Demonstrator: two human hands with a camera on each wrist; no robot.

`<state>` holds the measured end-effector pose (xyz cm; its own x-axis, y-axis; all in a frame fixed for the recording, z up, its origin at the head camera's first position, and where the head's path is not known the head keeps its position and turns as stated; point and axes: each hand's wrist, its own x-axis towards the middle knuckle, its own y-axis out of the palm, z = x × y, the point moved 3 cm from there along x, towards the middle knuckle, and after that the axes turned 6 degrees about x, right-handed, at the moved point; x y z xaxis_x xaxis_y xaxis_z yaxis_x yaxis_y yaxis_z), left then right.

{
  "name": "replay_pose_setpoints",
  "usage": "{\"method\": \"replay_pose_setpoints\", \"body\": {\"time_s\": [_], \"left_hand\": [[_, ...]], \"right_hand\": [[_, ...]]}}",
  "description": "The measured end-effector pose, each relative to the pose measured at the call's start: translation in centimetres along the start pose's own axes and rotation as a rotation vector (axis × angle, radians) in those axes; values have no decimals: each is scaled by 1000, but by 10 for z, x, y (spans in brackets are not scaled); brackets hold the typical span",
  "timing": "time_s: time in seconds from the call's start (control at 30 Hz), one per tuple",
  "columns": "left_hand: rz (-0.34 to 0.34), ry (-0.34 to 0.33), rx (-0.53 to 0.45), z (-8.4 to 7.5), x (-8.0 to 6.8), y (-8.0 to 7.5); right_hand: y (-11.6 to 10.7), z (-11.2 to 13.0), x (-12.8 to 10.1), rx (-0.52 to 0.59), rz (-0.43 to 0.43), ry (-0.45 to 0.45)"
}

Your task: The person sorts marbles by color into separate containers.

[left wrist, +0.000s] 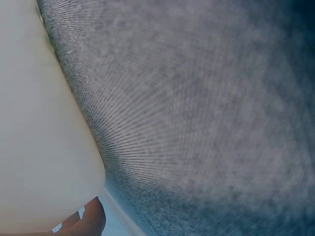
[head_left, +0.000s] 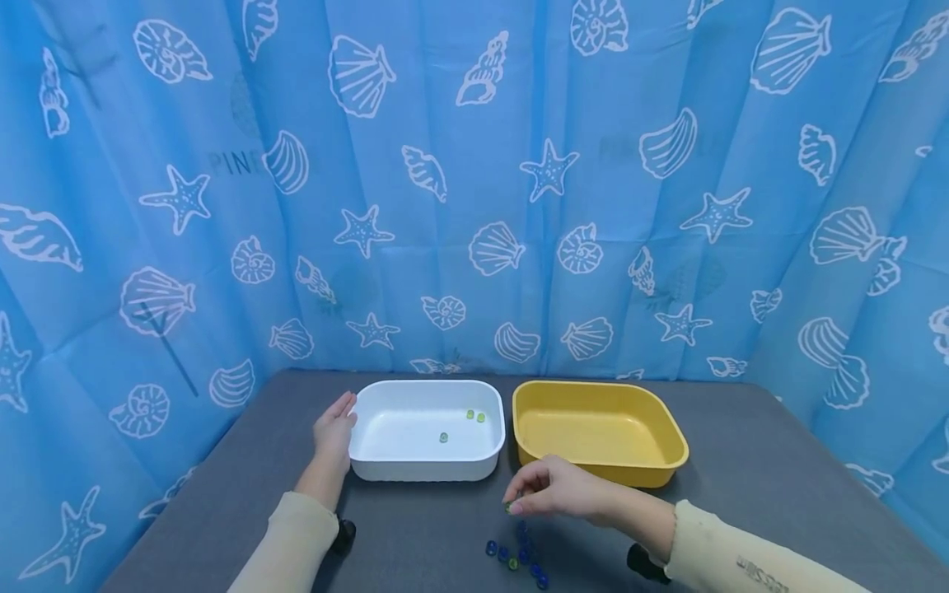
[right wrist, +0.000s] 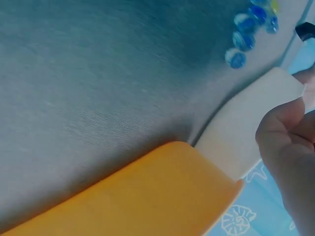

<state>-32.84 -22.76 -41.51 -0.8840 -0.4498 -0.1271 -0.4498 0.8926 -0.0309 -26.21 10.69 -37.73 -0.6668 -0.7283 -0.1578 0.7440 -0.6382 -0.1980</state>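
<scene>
My right hand (head_left: 556, 487) pinches green bead (head_left: 509, 507); my left hand (head_left: 334, 430), fairly straight, touches white tub (head_left: 423, 471) on left; picking-up step, I guess, next move needs steady pinch

On my grey bench (head_left: 415, 531) now: white tray (head_left: 423, 472) just beside yellow tray (head_left: 639, 476), and closer to me, blue marbles (head_left: 524, 557) clustered loosely, one green marble (head_left: 513, 564) among them.
</scene>
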Motion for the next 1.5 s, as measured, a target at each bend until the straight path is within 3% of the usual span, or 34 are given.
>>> {"method": "replay_pose_setpoints", "body": {"time_s": [0.33, 0.67, 1.17, 1.23, 1.37, 1.43, 1.5], "left_hand": [[11, -6, 1, -1, -1, -1], [-8, -3, 19, -3, -4, -1], [-3, 10, 7, 1, -2, 0], [-15, 2, 6, 5, 4, 1], [-41, 16, 47, 38, 47, 0], [-53, 10, 41, 41, 52, 0], [-46, 7, 31, 32, 40, 1]], "right_hand": [[-7, 14, 14, -4, -129, -31], [-6, 27, 32, 74, -235, -18], [-3, 26, 65, 166, -361, -49], [-4, 25, 72, 179, -382, -45], [-5, 22, 85, 240, -432, -37], [-4, 21, 90, 276, -457, -36], [-3, 21, 95, 310, -482, -33]]}}
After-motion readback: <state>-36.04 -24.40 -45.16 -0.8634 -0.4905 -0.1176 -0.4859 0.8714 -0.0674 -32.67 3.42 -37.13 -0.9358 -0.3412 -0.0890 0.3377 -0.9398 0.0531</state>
